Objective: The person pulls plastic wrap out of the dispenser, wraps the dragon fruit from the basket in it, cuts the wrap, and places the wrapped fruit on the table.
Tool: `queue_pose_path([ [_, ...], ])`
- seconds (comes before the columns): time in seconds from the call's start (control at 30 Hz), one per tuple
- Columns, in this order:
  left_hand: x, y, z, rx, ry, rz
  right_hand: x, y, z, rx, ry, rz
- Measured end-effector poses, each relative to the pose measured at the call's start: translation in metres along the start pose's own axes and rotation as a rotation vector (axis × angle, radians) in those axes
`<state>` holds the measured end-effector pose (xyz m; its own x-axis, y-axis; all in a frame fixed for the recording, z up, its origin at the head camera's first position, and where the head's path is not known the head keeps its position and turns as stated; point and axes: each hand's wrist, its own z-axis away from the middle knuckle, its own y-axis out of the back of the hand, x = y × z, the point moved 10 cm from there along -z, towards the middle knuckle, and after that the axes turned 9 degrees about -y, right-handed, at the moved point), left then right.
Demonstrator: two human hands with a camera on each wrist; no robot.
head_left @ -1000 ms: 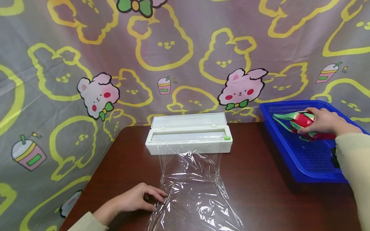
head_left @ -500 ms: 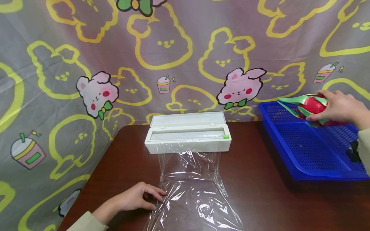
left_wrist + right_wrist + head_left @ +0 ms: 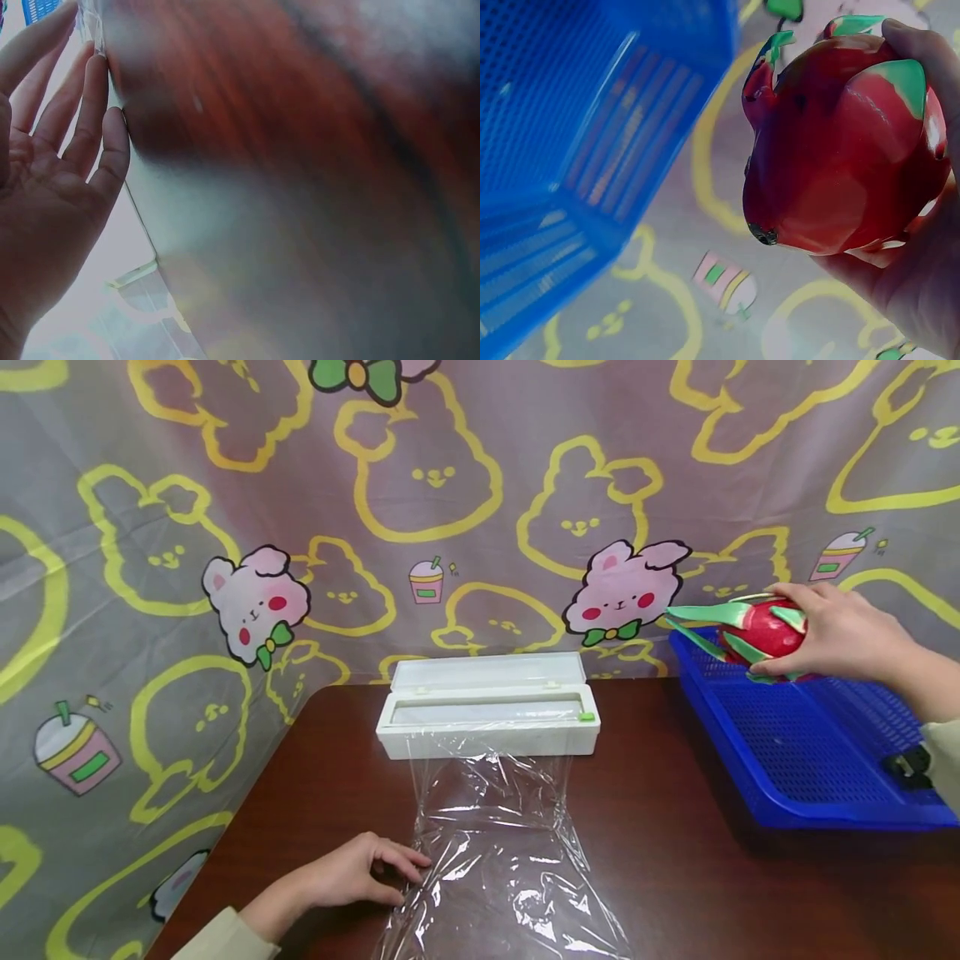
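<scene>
In the head view, a red dragon fruit with green scales is gripped by my right hand, held above the blue basket. The right wrist view shows the fruit's rounded end, with thumb and fingers around its side. A sheet of clear cling film runs toward me from a white film dispenser with its lid up. My left hand rests at the film's left edge, fingertips touching it. From the left wrist, the left hand's fingers look fairly straight, their tips near the film.
A blue plastic basket stands at the right of the dark brown table, with a small dark object near its right side. A patterned curtain hangs right behind the table. A green slider sits on the dispenser.
My right hand has lifted the dragon fruit up out of the basket, first toward the right, then back left over the basket. The left hand and film have stayed in place.
</scene>
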<state>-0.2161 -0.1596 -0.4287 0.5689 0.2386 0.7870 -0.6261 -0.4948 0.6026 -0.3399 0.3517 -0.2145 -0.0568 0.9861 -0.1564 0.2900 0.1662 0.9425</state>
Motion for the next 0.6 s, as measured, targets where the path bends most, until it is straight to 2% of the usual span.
queue_pose_path([
  [0.2,0.000,-0.001,0.001,-0.011,0.006,0.005,-0.046,0.000,0.013,0.008,0.063,-0.058],
  [0.47,-0.001,-0.001,0.002,-0.019,0.036,0.020,-0.119,0.002,0.041,0.059,0.197,-0.095],
  [0.6,-0.001,-0.001,0.002,-0.017,0.029,0.021,-0.150,-0.004,0.054,0.031,0.251,-0.099],
])
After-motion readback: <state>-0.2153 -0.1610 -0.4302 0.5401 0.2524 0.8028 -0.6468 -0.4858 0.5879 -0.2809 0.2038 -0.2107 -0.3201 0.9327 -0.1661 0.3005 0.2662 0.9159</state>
